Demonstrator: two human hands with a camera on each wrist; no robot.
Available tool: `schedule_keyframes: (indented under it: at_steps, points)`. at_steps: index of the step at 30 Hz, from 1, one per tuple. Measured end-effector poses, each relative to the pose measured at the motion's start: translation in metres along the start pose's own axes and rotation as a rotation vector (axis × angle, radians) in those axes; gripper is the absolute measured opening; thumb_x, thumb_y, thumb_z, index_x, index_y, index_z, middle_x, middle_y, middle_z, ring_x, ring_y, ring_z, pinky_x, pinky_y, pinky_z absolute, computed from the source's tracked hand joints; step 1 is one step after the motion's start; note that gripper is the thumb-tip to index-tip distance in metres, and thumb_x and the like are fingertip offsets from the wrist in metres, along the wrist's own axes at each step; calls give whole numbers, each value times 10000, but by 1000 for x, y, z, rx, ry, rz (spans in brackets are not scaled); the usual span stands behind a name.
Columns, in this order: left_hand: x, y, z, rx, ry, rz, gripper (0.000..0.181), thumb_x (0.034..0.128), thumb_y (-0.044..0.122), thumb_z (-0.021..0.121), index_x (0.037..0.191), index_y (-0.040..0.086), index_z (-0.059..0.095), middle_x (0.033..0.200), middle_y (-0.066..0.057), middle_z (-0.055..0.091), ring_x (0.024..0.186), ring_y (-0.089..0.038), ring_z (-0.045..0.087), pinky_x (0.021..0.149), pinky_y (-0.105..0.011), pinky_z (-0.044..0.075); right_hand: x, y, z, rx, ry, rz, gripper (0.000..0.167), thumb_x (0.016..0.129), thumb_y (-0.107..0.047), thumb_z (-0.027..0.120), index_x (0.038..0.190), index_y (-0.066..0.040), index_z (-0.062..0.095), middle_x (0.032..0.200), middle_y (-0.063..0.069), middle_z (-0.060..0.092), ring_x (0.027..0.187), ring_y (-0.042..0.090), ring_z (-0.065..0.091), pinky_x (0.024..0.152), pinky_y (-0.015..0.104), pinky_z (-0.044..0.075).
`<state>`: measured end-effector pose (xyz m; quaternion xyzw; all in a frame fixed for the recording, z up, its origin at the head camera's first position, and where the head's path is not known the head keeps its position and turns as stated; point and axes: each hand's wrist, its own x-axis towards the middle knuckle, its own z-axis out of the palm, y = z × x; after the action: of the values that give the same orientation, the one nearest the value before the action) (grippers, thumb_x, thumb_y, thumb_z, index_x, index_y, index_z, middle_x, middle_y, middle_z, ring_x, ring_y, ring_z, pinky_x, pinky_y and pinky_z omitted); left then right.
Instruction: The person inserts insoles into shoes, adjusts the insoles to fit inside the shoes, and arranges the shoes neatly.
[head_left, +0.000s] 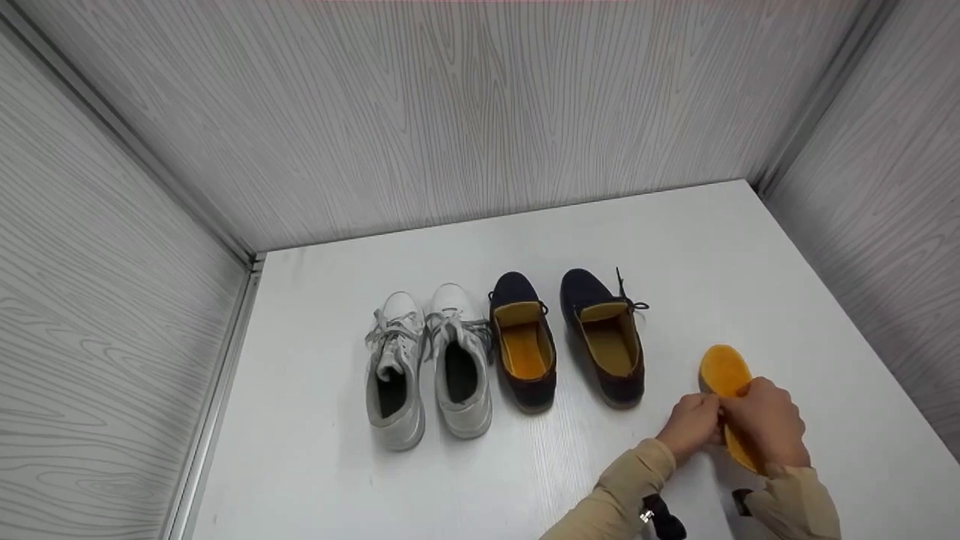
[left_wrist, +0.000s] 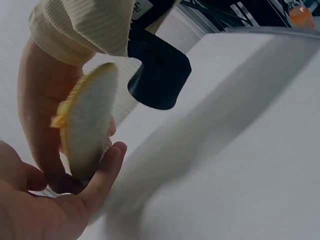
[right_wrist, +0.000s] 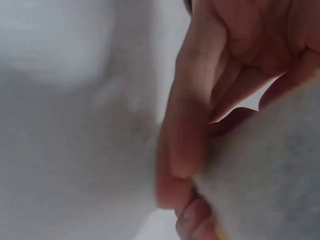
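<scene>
Both hands are at an orange insole point(head_left: 724, 369), raised over the right part of the white table. My right hand point(head_left: 771, 424) grips it across the middle, its toe and heel ends showing past the hand. My left hand point(head_left: 690, 426) pinches its left edge, close against the right hand. In the left wrist view the insole's pale underside point(left_wrist: 92, 120) faces the camera, and the left fingers point(left_wrist: 102, 175) lie at its lower end. The right wrist view is blurred, with the pale underside point(right_wrist: 270, 170) near the lens.
Left of the hands stand two dark loafers: one point(head_left: 546, 391) has an orange insole point(head_left: 525, 351) inside, the other point(head_left: 628, 390) a tan interior. Farther left are two white lace-up sneakers point(head_left: 405, 431) point(head_left: 469, 420). Grey wood-grain panels point(head_left: 480, 112) enclose the white table point(head_left: 300, 450).
</scene>
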<state>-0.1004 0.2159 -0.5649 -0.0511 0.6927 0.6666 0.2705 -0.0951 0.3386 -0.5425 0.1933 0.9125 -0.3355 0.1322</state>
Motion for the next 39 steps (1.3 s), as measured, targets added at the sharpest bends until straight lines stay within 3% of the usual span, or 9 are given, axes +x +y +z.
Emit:
schedule_keyframes:
  at_steps: [6,11,15,20,26,31,35,39]
  points:
    - [-7,14,-6,-139,-5,17,243,1031,199,473,957,88,676,816,2,608,743,-125,604,703,-330,550,-5,-18,-1,13,127,-85,512,869,-291,646,1042,174,520,940,326,614,728,358,598,660,477,537]
    - [-14,25,-17,-214,-1,61,221,1023,212,511,1035,81,689,864,-6,628,794,-136,623,721,-343,556,-13,-33,-1,34,192,-144,520,873,-280,652,1075,185,533,988,361,611,751,386,613,704,512,547]
    - [-20,35,-29,-249,4,95,205,1002,191,548,1094,64,681,905,-17,630,812,-147,622,721,-363,561,-21,-48,0,48,228,-183,520,877,-276,662,1103,178,547,1037,376,612,789,411,629,739,537,551]
    - [-26,47,-48,-227,-9,134,242,973,179,554,1183,73,611,917,-27,636,769,-165,635,697,-349,564,-30,-68,1,57,260,-241,510,874,-297,672,1097,151,574,1036,365,625,798,410,640,715,528,554]
    - [-26,51,-78,-236,48,189,275,956,134,553,1216,52,591,884,-53,678,717,-174,652,683,-322,557,-42,-90,8,92,193,-265,506,864,-310,697,1115,111,572,1015,323,639,727,320,631,656,433,566]
    - [-22,50,-105,-246,119,228,259,956,82,527,1192,6,604,876,-80,683,669,-146,623,589,-269,510,-48,-105,19,98,130,-277,476,820,-256,724,1116,89,582,959,255,651,675,254,600,605,348,538]
    - [-21,47,-125,-237,151,284,285,951,39,522,1220,-38,574,871,-109,693,673,-165,653,630,-319,564,-50,-112,28,79,97,-301,446,800,-225,732,1103,75,602,953,219,659,694,246,590,628,345,533]
    - [-22,46,-140,-173,174,343,303,951,16,497,1236,-67,556,815,-93,657,672,-171,658,668,-366,580,-49,-116,34,68,79,-317,400,790,-205,733,1081,50,633,931,180,661,691,238,579,624,340,518]
